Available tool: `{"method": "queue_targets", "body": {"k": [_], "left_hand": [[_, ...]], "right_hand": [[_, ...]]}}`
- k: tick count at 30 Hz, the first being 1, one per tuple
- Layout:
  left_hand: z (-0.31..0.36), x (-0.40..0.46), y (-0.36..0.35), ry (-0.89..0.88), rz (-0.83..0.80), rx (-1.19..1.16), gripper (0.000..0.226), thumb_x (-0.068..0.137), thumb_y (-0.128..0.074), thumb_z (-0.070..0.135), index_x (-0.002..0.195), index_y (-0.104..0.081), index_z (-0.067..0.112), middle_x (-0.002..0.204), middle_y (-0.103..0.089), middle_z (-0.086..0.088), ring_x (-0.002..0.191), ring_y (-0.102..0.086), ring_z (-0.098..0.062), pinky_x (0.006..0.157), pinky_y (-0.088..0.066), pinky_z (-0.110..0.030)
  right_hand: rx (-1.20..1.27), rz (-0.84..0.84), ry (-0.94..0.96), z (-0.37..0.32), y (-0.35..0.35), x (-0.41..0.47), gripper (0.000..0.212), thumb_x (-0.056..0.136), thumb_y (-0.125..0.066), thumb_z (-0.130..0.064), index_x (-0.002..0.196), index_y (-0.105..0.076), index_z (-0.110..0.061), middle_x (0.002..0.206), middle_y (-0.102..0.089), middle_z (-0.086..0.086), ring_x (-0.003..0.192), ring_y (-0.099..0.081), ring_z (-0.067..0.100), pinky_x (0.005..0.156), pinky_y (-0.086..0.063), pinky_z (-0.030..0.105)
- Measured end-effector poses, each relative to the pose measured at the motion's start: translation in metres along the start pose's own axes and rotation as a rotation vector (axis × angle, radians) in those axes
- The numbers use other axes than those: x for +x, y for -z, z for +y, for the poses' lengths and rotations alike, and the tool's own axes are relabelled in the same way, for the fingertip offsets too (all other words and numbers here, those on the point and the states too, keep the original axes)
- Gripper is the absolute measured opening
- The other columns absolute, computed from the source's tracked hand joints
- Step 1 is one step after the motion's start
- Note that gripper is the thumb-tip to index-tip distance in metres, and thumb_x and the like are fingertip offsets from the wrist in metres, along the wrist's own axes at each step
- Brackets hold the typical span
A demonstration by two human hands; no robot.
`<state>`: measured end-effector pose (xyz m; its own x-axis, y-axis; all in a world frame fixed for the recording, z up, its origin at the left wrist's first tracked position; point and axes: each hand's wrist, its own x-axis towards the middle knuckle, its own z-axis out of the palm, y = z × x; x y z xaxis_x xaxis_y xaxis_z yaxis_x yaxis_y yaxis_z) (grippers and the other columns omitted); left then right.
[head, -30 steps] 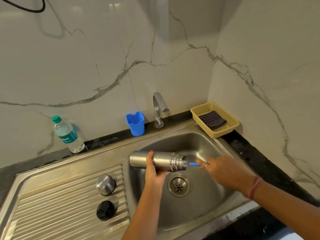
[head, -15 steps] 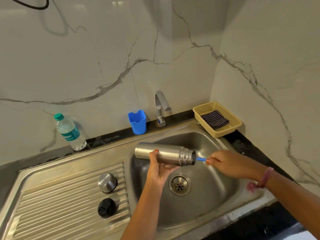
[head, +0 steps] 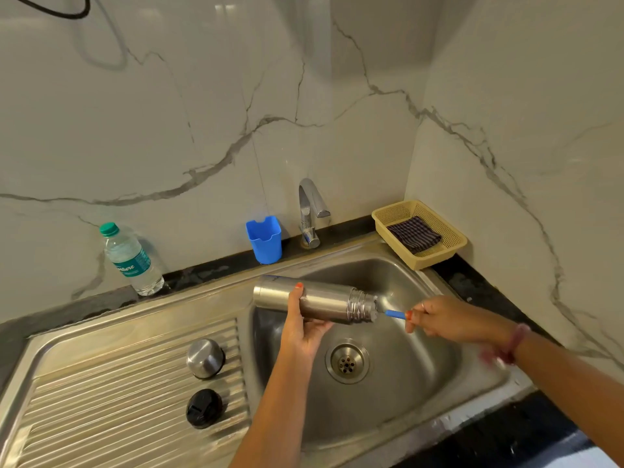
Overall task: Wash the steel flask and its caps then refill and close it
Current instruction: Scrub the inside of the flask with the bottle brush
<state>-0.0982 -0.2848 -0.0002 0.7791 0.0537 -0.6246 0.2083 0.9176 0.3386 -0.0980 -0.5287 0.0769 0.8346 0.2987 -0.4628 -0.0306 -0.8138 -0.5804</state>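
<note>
Flask [head: 317,300] sideways above sink [head: 398,410]

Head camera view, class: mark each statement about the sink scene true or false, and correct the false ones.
1. The left hand holds the steel flask sideways over the sink. True.
2. The right hand grips a blue handle that goes into the flask's mouth. True.
3. Both caps are screwed on the flask. False: the steel cap and the black cap lie on the draining board.
4. The striped cloth lies in the blue holder. False: it lies in the yellow basket.
5. The plastic bottle has a green cap. True.
</note>
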Motion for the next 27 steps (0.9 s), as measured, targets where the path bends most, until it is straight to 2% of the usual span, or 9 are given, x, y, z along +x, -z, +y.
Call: {"method": "queue_targets", "body": {"k": [3, 5, 12, 15, 17, 19, 21, 23, 27], "left_hand": [[0.000, -0.002, -0.008, -0.001, -0.004, -0.001, 0.077, 0.082, -0.075, 0.013, 0.146, -0.034, 0.018, 0.121, -0.058, -0.026, 0.104, -0.057, -0.047, 0.102, -0.039, -0.071], [-0.001, -0.002, -0.010, -0.004, 0.005, -0.013, 0.077, 0.082, -0.076, 0.015, 0.146, -0.034, 0.019, 0.119, -0.059, -0.025, 0.102, -0.058, -0.046, 0.102, -0.039, -0.070], [-0.003, -0.002, -0.004, -0.026, 0.031, 0.037, 0.070, 0.082, -0.078, 0.020, 0.141, -0.041, 0.012, 0.116, -0.062, -0.022, 0.098, -0.062, -0.041, 0.095, -0.044, -0.066], [-0.006, -0.002, -0.006, -0.005, 0.029, 0.015, 0.061, 0.084, -0.076, 0.018, 0.135, -0.042, 0.012, 0.113, -0.061, -0.023, 0.096, -0.061, -0.042, 0.101, -0.041, -0.067], [-0.008, -0.002, -0.007, 0.015, 0.028, -0.016, 0.057, 0.086, -0.074, 0.018, 0.133, -0.042, 0.013, 0.111, -0.060, -0.024, 0.094, -0.059, -0.043, 0.103, -0.039, -0.067], [-0.007, -0.001, -0.007, 0.020, 0.041, -0.039, 0.057, 0.087, -0.074, 0.019, 0.133, -0.041, 0.012, 0.110, -0.060, -0.025, 0.093, -0.059, -0.044, 0.103, -0.039, -0.067], [-0.008, 0.001, -0.006, 0.021, 0.060, -0.036, 0.058, 0.086, -0.074, 0.018, 0.134, -0.041, 0.012, 0.108, -0.060, -0.024, 0.091, -0.059, -0.043, 0.104, -0.039, -0.068], [-0.011, 0.001, -0.004, 0.014, 0.074, -0.027, 0.060, 0.086, -0.075, 0.017, 0.135, -0.041, 0.012, 0.108, -0.060, -0.024, 0.092, -0.060, -0.043, 0.105, -0.038, -0.068], [-0.013, -0.001, -0.003, 0.004, 0.064, 0.034, 0.051, 0.088, -0.072, 0.020, 0.129, -0.044, 0.008, 0.107, -0.063, -0.022, 0.093, -0.062, -0.039, 0.102, -0.041, -0.064]], "right_hand": [[-0.792, 0.371, 0.155, 0.003, -0.027, 0.003, 0.029, 0.103, -0.036, -0.029, 0.128, -0.050, -0.026, 0.094, -0.060, -0.005, 0.079, -0.057, 0.009, 0.074, -0.047, 0.021], [-0.891, 0.451, 0.204, 0.003, -0.041, 0.002, 0.036, 0.103, -0.035, -0.024, 0.139, -0.038, -0.025, 0.101, -0.057, -0.005, 0.085, -0.057, 0.009, 0.079, -0.049, 0.022], [0.260, -0.125, -0.103, -0.005, -0.020, 0.004, 0.034, 0.102, -0.036, -0.038, 0.095, -0.063, -0.019, 0.059, -0.043, -0.009, 0.043, -0.036, 0.003, 0.044, -0.033, 0.018], [-0.152, 0.056, 0.007, -0.004, -0.026, 0.005, 0.029, 0.102, -0.035, -0.038, 0.093, -0.061, -0.028, 0.063, -0.046, -0.007, 0.052, -0.048, 0.010, 0.052, -0.038, 0.021], [-0.653, 0.299, 0.179, -0.003, -0.040, 0.000, 0.023, 0.100, -0.045, -0.029, 0.120, -0.056, -0.027, 0.064, -0.045, -0.006, 0.048, -0.044, 0.011, 0.046, -0.035, 0.020], [-0.915, 0.446, 0.336, 0.003, -0.050, -0.005, 0.053, 0.076, -0.077, -0.013, 0.126, -0.061, -0.015, 0.059, -0.047, -0.001, 0.042, -0.026, 0.006, 0.036, -0.027, 0.018], [-0.917, 0.506, 0.433, 0.011, -0.045, -0.006, 0.061, 0.064, -0.084, -0.008, 0.122, -0.065, -0.011, 0.057, -0.048, 0.001, 0.043, -0.024, 0.006, 0.034, -0.029, 0.017], [-0.813, 0.358, 0.334, 0.002, -0.044, -0.010, 0.045, 0.092, -0.059, -0.018, 0.136, -0.051, -0.017, 0.065, -0.045, -0.003, 0.048, -0.035, 0.006, 0.044, -0.039, 0.019], [0.216, -0.004, -0.092, 0.000, -0.040, 0.007, 0.030, 0.101, -0.040, -0.034, 0.105, -0.065, -0.018, 0.057, -0.042, -0.008, 0.044, -0.033, 0.004, 0.041, -0.029, 0.017]]}}
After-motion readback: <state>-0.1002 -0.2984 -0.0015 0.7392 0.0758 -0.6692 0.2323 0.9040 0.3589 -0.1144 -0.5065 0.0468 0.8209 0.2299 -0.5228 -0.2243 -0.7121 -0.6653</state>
